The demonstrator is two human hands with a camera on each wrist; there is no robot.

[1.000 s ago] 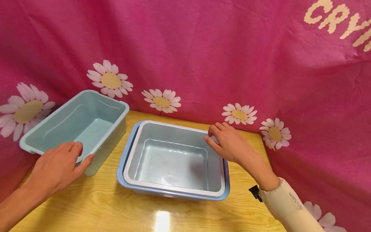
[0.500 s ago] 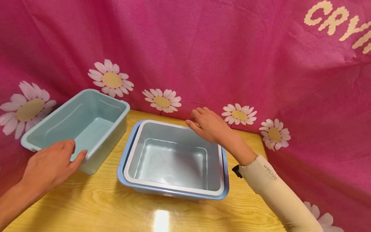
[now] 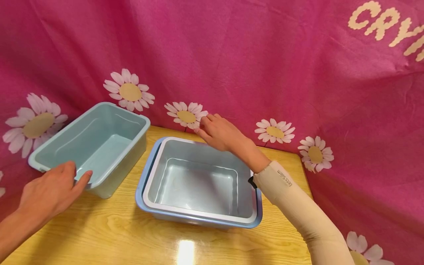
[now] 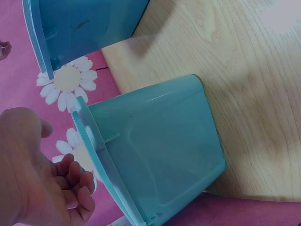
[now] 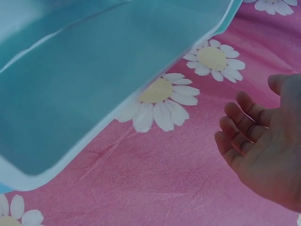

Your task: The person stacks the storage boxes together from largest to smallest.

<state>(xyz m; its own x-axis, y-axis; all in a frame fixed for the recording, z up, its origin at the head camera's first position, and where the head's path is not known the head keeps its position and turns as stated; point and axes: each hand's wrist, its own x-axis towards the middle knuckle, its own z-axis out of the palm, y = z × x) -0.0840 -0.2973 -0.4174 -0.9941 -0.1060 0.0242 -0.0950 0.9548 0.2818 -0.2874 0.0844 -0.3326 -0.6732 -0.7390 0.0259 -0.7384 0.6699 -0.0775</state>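
My left hand (image 3: 49, 189) hovers by the near end of a pale teal plastic tub (image 3: 130, 162), its fingers loosely curled. In the left wrist view a small gap shows between that hand (image 4: 44, 174) and the tub's rim (image 4: 101, 160); it holds nothing. A grey tub with a whitish rim (image 3: 198, 214) sits nested inside a blue tub (image 3: 140, 187) in the middle of the table. My right hand (image 3: 222, 133) is in the air above their far edge, fingers relaxed, nothing in it. The right wrist view shows this hand (image 5: 268, 136) apart from the grey tub's rim.
A wooden table (image 3: 132, 239) bears the tubs. Behind it and at both sides hangs a pink cloth (image 3: 232, 66) with daisies and pale letters. My right forearm, in a beige sleeve (image 3: 298, 213), reaches across the right end of the nested tubs.
My right hand has moved left and farther away along the nested tubs' far edge. My left hand has drawn slightly left, away from the teal tub's near corner. The tubs stay put.
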